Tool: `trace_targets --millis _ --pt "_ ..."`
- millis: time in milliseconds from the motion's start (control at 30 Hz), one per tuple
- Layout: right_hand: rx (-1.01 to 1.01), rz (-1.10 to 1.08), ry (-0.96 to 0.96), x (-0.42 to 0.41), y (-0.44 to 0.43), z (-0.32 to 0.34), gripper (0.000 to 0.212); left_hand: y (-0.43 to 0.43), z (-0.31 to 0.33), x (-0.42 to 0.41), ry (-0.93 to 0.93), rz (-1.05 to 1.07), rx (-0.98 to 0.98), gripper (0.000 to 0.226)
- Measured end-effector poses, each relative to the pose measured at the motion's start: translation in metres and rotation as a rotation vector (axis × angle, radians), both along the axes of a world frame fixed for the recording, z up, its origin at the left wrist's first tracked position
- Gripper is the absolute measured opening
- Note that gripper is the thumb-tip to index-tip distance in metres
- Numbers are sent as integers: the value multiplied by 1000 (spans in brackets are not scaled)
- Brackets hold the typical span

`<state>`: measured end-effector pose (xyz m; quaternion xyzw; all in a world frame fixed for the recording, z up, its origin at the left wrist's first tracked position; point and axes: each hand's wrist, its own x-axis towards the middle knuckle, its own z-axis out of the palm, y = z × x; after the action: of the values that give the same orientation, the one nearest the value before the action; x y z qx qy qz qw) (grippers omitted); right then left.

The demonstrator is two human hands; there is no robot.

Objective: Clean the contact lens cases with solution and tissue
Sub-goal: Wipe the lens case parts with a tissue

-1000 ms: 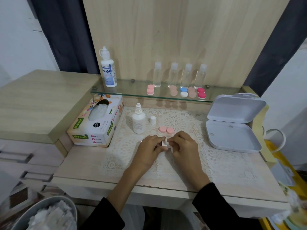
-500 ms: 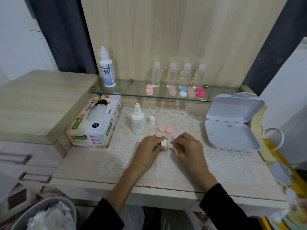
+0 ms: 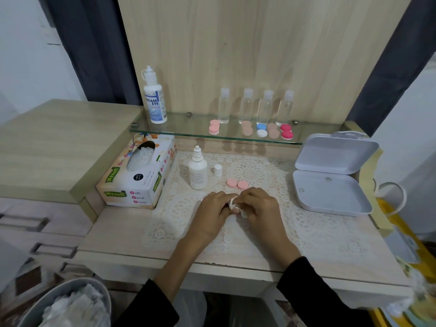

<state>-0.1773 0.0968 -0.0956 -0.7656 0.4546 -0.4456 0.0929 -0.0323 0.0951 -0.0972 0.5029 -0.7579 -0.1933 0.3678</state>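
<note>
My left hand [image 3: 213, 212] and my right hand [image 3: 259, 208] meet over the lace mat [image 3: 306, 223], fingers curled. Between them shows a crumpled white tissue [image 3: 233, 202], pinched by my right hand. My left hand grips a small item that the fingers mostly hide. Two pink caps [image 3: 237, 184] lie just beyond my hands. A small white solution bottle [image 3: 198, 172] stands uncapped to the left, its white cap [image 3: 218, 170] beside it.
A tissue box [image 3: 139, 180] sits at the left. An open white box [image 3: 330, 175] lies at the right. On the glass shelf [image 3: 188, 132] stand a large solution bottle [image 3: 154, 97], several clear bottles and several lens cases [image 3: 262, 131]. A bin with used tissues [image 3: 70, 305] sits lower left.
My hands stay together at the same spot. The tissue has shifted between my fingers and my right hand has turned slightly over it.
</note>
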Motion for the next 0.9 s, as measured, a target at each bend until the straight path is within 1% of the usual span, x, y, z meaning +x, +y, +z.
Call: trace_targets --millis 100,167,200,400,633,767,900 --pt "-16 34 80 -10 0 1 26 -1 -3 -1 -3 13 8 22" --pt "-19 29 92 -17 -1 2 26 -1 -3 -1 4 22 17 30" --pt "-14 22 90 -21 -2 1 27 -1 -2 -1 6 25 19 30" --pt "35 5 55 -28 1 3 34 1 -1 -2 -4 25 3 27" --pt "27 -16 32 -11 -2 3 28 -2 -2 -1 -44 27 4 31" --pt "-6 9 46 -5 -5 0 23 -1 -2 -1 -46 16 -2 22" --pt "-14 -7 65 -4 -5 -2 25 -1 -2 -1 -48 21 -5 18"
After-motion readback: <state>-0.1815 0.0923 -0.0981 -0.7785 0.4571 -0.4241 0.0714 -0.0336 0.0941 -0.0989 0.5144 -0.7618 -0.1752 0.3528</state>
